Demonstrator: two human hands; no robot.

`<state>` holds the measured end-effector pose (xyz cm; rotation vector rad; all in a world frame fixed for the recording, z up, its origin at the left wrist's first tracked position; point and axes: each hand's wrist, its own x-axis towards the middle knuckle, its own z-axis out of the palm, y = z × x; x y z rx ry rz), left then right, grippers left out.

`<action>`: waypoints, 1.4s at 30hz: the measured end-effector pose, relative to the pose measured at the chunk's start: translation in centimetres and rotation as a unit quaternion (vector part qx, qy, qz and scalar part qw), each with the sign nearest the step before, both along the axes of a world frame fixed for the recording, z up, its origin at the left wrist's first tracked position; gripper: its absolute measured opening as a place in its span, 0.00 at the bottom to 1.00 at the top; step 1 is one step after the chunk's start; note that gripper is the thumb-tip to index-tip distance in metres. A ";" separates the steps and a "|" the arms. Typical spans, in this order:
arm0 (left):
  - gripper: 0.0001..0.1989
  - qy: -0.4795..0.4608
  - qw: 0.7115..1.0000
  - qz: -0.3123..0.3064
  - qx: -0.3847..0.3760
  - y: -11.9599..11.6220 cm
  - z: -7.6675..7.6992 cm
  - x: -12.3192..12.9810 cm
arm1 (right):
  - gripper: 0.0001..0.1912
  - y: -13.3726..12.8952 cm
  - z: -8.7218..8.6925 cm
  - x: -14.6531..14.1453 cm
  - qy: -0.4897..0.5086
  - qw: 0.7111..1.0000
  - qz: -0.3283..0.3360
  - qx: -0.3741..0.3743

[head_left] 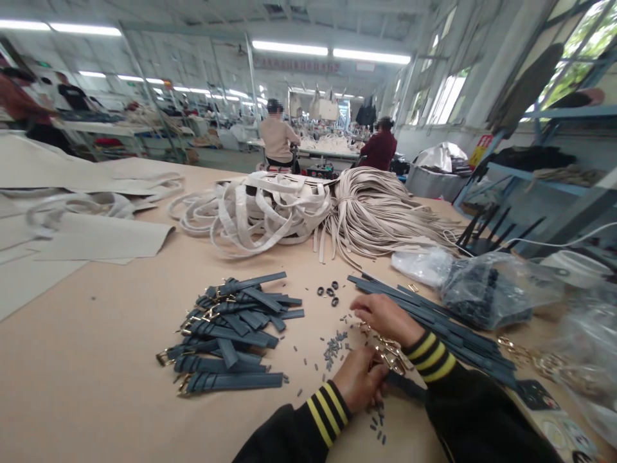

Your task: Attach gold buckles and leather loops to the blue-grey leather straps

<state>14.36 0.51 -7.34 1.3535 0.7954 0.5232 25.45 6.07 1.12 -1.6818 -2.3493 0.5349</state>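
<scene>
My left hand is closed around a dark blue strap, which runs off to the right beneath my right wrist. My right hand reaches over a small heap of gold buckles, its fingers bent loosely leftward and no object visible in them; its thumb is hidden. Just beyond its fingertips lie several black strap loops. Short dark cut pieces are scattered beside my left hand. To the left, buckled dark blue straps form a loose pile.
Long dark blue strips lie to the right, near a plastic bag of dark parts and gold hardware. Across the table are coiled beige straps, a bundle of beige strips and flat beige panels. People sit farther back.
</scene>
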 end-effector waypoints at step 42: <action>0.10 -0.082 0.995 0.059 -0.004 -0.3 0.5 1.1 | 0.14 -13.1 -6.0 3.3 0.512 0.781 -0.350 -0.068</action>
